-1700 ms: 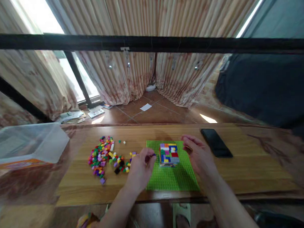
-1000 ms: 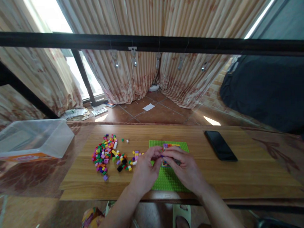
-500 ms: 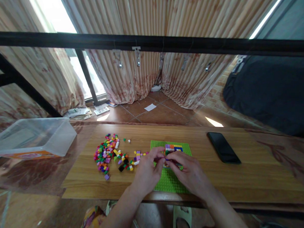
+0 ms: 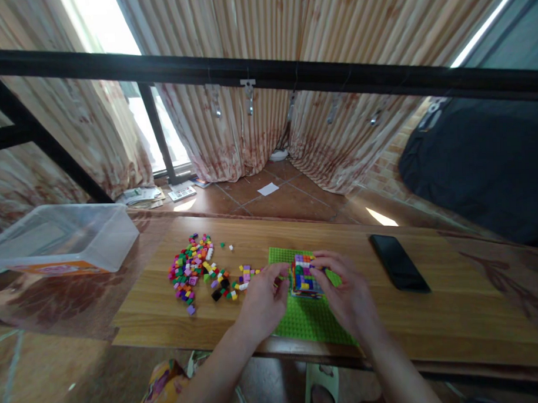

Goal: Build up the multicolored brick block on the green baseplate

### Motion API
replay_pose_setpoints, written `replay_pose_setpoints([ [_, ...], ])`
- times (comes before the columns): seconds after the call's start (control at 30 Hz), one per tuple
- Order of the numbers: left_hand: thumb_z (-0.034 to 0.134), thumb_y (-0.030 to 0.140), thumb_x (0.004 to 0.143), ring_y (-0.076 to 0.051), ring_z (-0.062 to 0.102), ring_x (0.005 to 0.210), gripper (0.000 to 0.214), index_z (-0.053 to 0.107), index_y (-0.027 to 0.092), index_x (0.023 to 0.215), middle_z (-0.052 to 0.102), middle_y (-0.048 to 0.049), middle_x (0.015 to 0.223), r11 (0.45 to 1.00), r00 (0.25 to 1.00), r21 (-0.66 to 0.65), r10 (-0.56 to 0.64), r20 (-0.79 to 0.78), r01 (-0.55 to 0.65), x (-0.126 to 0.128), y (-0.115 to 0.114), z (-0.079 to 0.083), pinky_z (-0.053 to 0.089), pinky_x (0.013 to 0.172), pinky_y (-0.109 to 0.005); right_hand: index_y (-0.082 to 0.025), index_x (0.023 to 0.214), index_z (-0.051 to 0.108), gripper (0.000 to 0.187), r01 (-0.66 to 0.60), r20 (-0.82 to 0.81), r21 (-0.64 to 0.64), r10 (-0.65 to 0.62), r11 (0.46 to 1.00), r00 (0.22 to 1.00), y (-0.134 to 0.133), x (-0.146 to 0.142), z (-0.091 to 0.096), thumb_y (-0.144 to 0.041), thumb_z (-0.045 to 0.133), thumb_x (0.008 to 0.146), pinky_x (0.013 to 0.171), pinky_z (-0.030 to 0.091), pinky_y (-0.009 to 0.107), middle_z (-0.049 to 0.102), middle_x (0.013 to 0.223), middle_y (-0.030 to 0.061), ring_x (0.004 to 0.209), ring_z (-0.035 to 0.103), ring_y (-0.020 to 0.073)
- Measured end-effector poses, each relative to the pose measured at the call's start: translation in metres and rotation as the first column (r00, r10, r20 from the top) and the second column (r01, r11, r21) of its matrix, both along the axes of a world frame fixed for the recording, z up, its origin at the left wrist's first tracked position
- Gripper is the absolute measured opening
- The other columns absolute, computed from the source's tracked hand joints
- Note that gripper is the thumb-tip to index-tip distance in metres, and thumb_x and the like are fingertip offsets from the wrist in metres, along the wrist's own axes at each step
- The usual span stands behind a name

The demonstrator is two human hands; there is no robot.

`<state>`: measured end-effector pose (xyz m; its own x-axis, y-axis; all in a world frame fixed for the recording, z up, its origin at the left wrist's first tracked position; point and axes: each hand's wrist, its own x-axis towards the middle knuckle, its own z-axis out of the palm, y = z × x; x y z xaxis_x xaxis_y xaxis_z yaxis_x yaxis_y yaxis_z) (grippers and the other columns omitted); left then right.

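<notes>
A block of multicoloured toy bricks (image 4: 303, 282) stands on a green studded baseplate (image 4: 295, 327), built up in layers. To its left is my left hand (image 4: 264, 296), its thumb and forefinger slightly apart with nothing visible between them. My right hand (image 4: 346, 288) reaches over the right side of the block. Its thumb and forefinger close on what looks like a small purple brick at the block's top, mostly hidden by the fingertips. Loose small bricks (image 4: 189, 269) lie scattered on the wooden table left of my left hand.
A black phone (image 4: 399, 263) lies on the right of the wooden table (image 4: 458, 312). On the left stands a clear plastic box (image 4: 89, 231) with an orange label. A black metal bar (image 4: 264, 71) with hanging clips crosses the view beyond the table, before striped curtains (image 4: 249, 26).
My hands have moved apart from the pinch they shared over the baseplate. The right hand has shifted right, uncovering the brick block. The view has also shifted slightly.
</notes>
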<state>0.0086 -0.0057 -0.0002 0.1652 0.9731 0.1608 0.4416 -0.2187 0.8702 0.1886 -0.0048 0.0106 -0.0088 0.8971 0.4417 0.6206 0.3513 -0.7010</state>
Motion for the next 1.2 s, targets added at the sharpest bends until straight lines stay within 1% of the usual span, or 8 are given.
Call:
replay_pose_setpoints([
  [0.07,0.051,0.007,0.082,-0.015,0.064,0.082,0.031,0.066,0.019,0.106,0.069,-0.0052,0.096,1.000,1.000,0.009,-0.011,0.010,0.011,0.001,-0.001,0.000,0.052,0.073,-0.028,-0.026,0.087,0.072,0.013,0.028,-0.025,-0.006,-0.028,1.000,0.999,0.003,-0.002,-0.005,-0.035,0.062,0.086,0.099,0.041,0.047,0.065,0.115,0.0069,0.109,0.057,0.0249],
  [0.2,0.052,0.006,0.081,-0.016,0.064,0.086,0.037,0.065,0.019,0.114,0.068,-0.0069,0.102,0.999,0.999,0.006,-0.052,0.002,0.052,0.002,-0.003,0.003,0.053,0.078,-0.030,-0.027,0.085,0.075,0.015,0.075,-0.111,-0.040,-0.079,0.996,0.991,0.007,-0.004,-0.016,-0.039,0.067,0.082,0.102,0.037,0.052,0.061,0.120,0.0077,0.115,0.053,0.0268],
  [0.4,0.053,0.007,0.082,-0.016,0.064,0.088,0.041,0.064,0.022,0.119,0.068,-0.0055,0.105,0.995,0.996,0.024,-0.092,-0.004,0.093,0.002,-0.004,0.002,0.052,0.082,-0.031,-0.027,0.082,0.076,0.016,0.068,-0.237,-0.101,-0.090,0.993,0.967,0.012,-0.008,-0.027,-0.041,0.071,0.077,0.100,0.039,0.053,0.063,0.118,0.0077,0.112,0.056,0.0262],
  [0.77,0.052,0.009,0.082,-0.017,0.064,0.087,0.043,0.063,0.025,0.121,0.068,-0.0048,0.103,0.993,0.993,0.032,-0.110,-0.040,0.111,0.003,-0.006,0.000,0.052,0.080,-0.031,-0.030,0.081,0.077,0.014,0.099,-0.273,-0.116,-0.127,0.988,0.954,0.010,-0.011,-0.032,-0.042,0.073,0.075,0.104,0.038,0.055,0.065,0.118,0.0065,0.112,0.057,0.0261],
  [0.83,0.052,0.009,0.082,-0.018,0.064,0.087,0.043,0.062,0.025,0.122,0.068,-0.0049,0.104,0.993,0.993,0.029,-0.113,-0.040,0.115,0.003,-0.006,0.000,0.052,0.081,-0.032,-0.029,0.081,0.077,0.015,0.103,-0.314,-0.131,-0.140,0.986,0.939,0.010,-0.013,-0.032,-0.042,0.074,0.074,0.103,0.039,0.055,0.065,0.119,0.0067,0.113,0.057,0.0262],
  [0.93,0.052,0.009,0.082,-0.018,0.063,0.087,0.044,0.062,0.024,0.123,0.068,-0.0054,0.105,0.992,0.992,0.017,-0.125,-0.035,0.125,0.002,-0.006,-0.001,0.051,0.083,-0.033,-0.027,0.079,0.077,0.016,0.074,-0.444,-0.181,-0.148,0.981,0.883,0.010,-0.017,-0.034,-0.041,0.076,0.072,0.101,0.043,0.052,0.065,0.118,0.0076,0.114,0.057,0.0261],
  [1.03,0.052,0.010,0.083,-0.018,0.063,0.087,0.045,0.061,0.025,0.124,0.068,-0.0051,0.104,0.992,0.991,0.009,-0.125,-0.037,0.126,0.002,-0.006,-0.001,0.051,0.082,-0.033,-0.025,0.076,0.076,0.017,0.029,-0.575,-0.241,-0.166,0.970,0.801,0.012,-0.021,-0.036,-0.039,0.079,0.067,0.095,0.048,0.048,0.068,0.108,0.0077,0.112,0.059,0.0263],
  [1.2,0.052,0.009,0.083,-0.017,0.063,0.088,0.045,0.061,0.025,0.124,0.068,-0.0051,0.106,0.992,0.992,0.006,-0.127,-0.016,0.127,0.003,-0.007,-0.002,0.051,0.081,-0.032,-0.024,0.076,0.075,0.024,0.036,-0.702,-0.319,-0.262,0.947,0.662,0.013,-0.027,-0.036,-0.035,0.084,0.057,0.085,0.053,0.044,0.069,0.107,0.0057,0.106,0.062,0.0258],
])
